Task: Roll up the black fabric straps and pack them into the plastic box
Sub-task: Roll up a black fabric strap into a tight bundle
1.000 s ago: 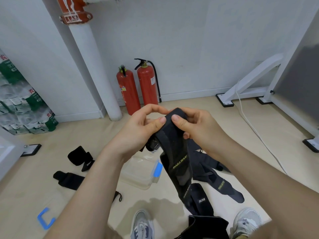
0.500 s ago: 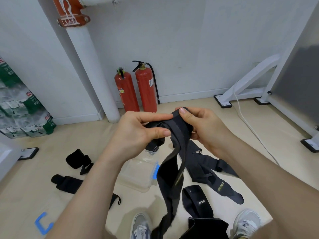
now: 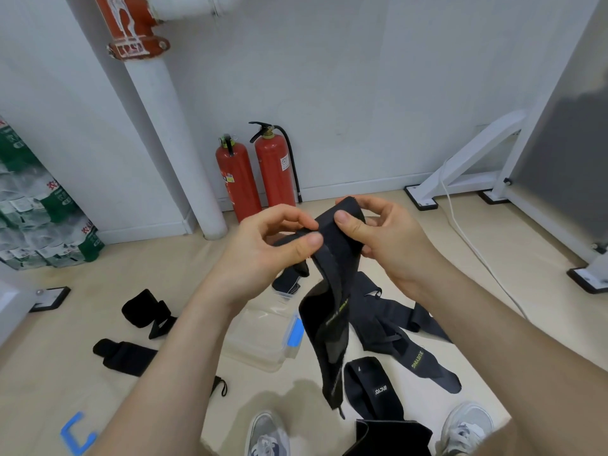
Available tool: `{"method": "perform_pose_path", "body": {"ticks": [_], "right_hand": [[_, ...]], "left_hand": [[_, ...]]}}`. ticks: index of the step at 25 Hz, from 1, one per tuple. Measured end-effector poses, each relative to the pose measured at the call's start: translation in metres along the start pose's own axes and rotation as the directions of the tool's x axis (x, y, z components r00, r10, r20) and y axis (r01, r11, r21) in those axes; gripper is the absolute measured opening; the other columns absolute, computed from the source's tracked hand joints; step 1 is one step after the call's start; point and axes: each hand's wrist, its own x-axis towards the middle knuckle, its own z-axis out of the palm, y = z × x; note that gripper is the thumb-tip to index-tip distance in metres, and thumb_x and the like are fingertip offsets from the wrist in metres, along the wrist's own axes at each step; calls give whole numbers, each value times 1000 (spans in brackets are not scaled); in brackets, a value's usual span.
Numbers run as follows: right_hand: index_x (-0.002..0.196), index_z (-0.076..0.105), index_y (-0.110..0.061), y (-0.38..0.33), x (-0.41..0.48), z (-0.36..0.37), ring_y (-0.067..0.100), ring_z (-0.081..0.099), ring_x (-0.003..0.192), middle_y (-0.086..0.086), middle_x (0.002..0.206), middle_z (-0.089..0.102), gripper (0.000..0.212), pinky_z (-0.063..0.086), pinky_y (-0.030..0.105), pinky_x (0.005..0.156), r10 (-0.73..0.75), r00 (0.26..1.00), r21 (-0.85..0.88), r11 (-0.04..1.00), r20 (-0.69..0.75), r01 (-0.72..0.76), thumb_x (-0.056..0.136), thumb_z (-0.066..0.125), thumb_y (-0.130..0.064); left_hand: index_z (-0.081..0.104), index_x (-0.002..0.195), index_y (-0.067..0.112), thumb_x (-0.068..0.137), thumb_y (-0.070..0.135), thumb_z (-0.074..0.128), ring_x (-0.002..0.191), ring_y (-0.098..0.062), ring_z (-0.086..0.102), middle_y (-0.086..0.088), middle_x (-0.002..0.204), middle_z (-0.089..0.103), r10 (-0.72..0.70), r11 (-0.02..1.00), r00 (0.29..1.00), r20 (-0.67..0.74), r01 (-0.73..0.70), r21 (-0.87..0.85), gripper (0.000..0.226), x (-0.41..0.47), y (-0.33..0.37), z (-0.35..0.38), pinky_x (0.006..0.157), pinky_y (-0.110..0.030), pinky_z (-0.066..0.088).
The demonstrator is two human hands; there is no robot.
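Head view. On floor (image 3: 510,291) beside shoes (image 3: 268,436): loose strap (image 3: 416,360) lettered XUEYING in yellow-green; folded strap (image 3: 378,386) with white label, unreadable. Beyond, mid-floor, clear plastic box (image 3: 260,340). Above it, hanging strap (image 3: 332,291) pinched at its top by left hand (image 3: 263,255), thumb against forefinger, and right hand (image 3: 385,235), thumb pressing, fingers curled behind. Against far wall, two red extinguishers (image 3: 238,179).

The held strap (image 3: 332,311) is black with yellow-green lettering along it. On the beige floor (image 3: 164,268), the lettered strap (image 3: 418,360) is black with yellow-green print and the logo strap (image 3: 378,390) black with a small white mark. The plastic box (image 3: 260,337) is clear, its clasp (image 3: 295,332) blue. The fire extinguishers (image 3: 238,179) are red, the pipe (image 3: 171,126) white with an orange-red collar (image 3: 138,47), the shoes (image 3: 268,436) grey
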Motion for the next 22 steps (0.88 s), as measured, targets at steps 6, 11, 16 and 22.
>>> {"method": "perform_pose_path", "body": {"ticks": [6, 11, 16, 22], "right_hand": [[134, 56, -24, -1, -1, 4, -5, 66, 69, -16, 76, 73, 45, 46, 7, 63, -170, 984, -447, 878, 49, 174, 91, 69, -29], [137, 50, -41, -4, 4, -10, -2, 66, 97, -18, 114, 63, 57, 54, 19, 84, -101, 969, -458, 867, 225, 197, 89, 73, -20], [106, 69, -25, -1, 7, -14, 19, 72, 90, 2, 106, 72, 35, 58, 31, 73, -61, 976, -366, 921, 210, 136, 77, 83, -10], [91, 67, -31, 5, 9, -8, 10, 70, 80, -3, 86, 74, 24, 60, 38, 81, -138, 978, -459, 867, 155, 195, 78, 83, -18]], "left_hand": [[55, 75, 17, 76, 11, 83, 77, -31, 71, -12, 87, 72, -5, 990, 995, -105, 20, 142, 28, 3, 0, 13, 55, -30, 54], [60, 77, 17, 74, 13, 84, 65, -36, 69, -16, 75, 72, -122, 993, 983, -136, 120, -22, 25, 7, -1, 10, 59, -36, 52], [58, 99, 13, 78, 17, 79, 62, -24, 65, -11, 75, 72, -309, 946, 951, 9, 308, -102, 31, 7, -1, 6, 51, -26, 49], [65, 106, 30, 72, 16, 87, 74, -6, 66, 10, 99, 63, -32, 896, 994, -102, 74, 439, 43, 5, -9, 7, 64, -18, 53]]}}
